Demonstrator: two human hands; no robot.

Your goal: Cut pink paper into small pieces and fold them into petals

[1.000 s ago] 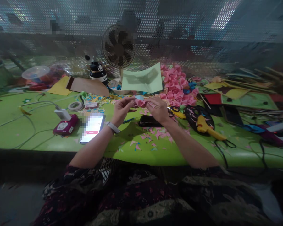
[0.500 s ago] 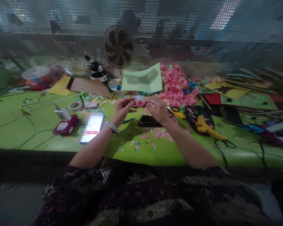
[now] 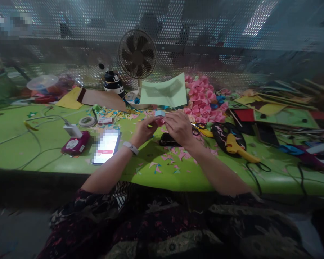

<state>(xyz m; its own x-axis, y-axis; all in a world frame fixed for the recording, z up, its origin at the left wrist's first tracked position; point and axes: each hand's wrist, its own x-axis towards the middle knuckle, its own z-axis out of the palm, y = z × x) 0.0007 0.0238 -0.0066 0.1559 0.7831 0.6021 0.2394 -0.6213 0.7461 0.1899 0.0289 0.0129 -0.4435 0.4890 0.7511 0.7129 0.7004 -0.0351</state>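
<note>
Between my two hands is a small pink folded paper piece (image 3: 160,121), partly covered by the fingers. A light blue paper piece (image 3: 159,113) shows just above it. My left hand (image 3: 145,128), with a pale band at the wrist, is closed on the pink paper from the left. My right hand (image 3: 179,126) grips it from the right, its fingers bent over the front. Below the right hand lies a black stapler (image 3: 169,139), partly hidden by that hand. Pink paper scraps (image 3: 178,154) are scattered on the green table (image 3: 151,180) beneath.
A heap of pink folded papers (image 3: 202,99) lies behind, beside a pale green sheet (image 3: 164,91) and a fan (image 3: 137,54). Yellow-handled scissors (image 3: 205,131) and a yellow glue gun (image 3: 239,149) are at right. A phone (image 3: 106,146) and purple power adapter (image 3: 76,143) lie left.
My right hand has turned and shifted slightly left, its fingers now folding over the front of the pink paper. My left hand has lowered slightly, still holding the paper.
</note>
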